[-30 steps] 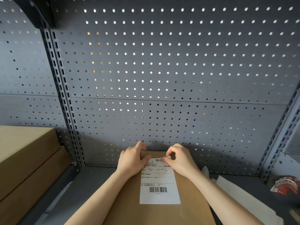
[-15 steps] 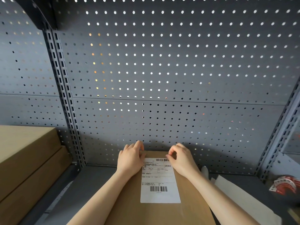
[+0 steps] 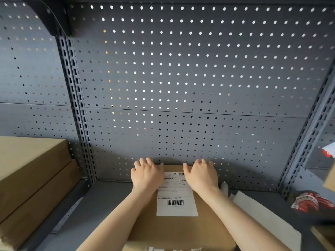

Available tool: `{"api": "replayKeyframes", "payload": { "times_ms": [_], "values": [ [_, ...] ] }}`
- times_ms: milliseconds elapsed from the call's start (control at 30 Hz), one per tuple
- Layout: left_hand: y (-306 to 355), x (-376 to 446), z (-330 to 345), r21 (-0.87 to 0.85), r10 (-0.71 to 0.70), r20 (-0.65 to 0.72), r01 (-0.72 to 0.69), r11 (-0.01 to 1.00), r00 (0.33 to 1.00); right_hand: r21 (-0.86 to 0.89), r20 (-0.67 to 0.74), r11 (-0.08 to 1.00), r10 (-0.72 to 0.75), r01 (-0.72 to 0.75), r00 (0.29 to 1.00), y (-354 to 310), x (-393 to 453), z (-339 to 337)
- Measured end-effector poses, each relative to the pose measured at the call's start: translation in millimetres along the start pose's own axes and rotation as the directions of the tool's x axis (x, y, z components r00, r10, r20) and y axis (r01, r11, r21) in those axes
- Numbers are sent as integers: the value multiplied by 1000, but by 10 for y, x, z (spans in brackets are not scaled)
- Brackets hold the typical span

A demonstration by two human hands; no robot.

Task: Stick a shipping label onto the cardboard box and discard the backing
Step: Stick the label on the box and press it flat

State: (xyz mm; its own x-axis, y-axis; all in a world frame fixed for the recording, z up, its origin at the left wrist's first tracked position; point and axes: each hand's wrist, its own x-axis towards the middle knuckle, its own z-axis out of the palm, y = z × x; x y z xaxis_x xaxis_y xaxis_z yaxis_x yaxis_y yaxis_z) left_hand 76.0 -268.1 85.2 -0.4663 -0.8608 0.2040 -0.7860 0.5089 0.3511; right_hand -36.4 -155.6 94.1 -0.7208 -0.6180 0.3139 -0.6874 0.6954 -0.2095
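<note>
A brown cardboard box (image 3: 181, 230) lies on the grey shelf in front of me. A white shipping label (image 3: 176, 198) with two barcodes lies flat on its top. My left hand (image 3: 146, 173) rests palm down on the box's far left part, overlapping the label's upper left edge. My right hand (image 3: 201, 175) rests palm down on the far right part, covering the label's upper right corner. Both hands have their fingers spread over the far edge and hold nothing. White backing paper (image 3: 262, 216) lies on the shelf to the right of the box.
Flat cardboard boxes (image 3: 30, 176) are stacked at the left. A perforated grey back panel (image 3: 181, 87) rises right behind the box. Red and white tape rolls (image 3: 306, 203) lie at the far right, with another cardboard edge (image 3: 330, 178) beyond.
Both hands went from pinching and pressing the label's top corners to lying flat with fingers spread over the box's far edge. The label's top now lies flat.
</note>
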Motion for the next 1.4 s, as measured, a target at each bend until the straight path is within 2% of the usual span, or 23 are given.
{"api": "replayKeyframes", "payload": {
  "times_ms": [100,200,633,1100,1400],
  "values": [
    [137,-60,45,49,-89,71,86,995,993,-46,31,998,52,-51,998,-94,-69,17],
    [188,-92,144,91,-119,59,113,989,991,-46,12,995,91,-90,996,-117,-95,79],
    [181,-104,258,142,-111,-5,110,984,994,1,-35,986,167,-167,985,-156,-79,242],
    [141,-118,208,43,-82,-40,84,996,996,39,17,989,141,-141,990,-98,-114,171],
    [46,-107,72,-17,-59,29,60,998,998,80,72,988,126,-131,989,-19,-126,99]
  ]
}}
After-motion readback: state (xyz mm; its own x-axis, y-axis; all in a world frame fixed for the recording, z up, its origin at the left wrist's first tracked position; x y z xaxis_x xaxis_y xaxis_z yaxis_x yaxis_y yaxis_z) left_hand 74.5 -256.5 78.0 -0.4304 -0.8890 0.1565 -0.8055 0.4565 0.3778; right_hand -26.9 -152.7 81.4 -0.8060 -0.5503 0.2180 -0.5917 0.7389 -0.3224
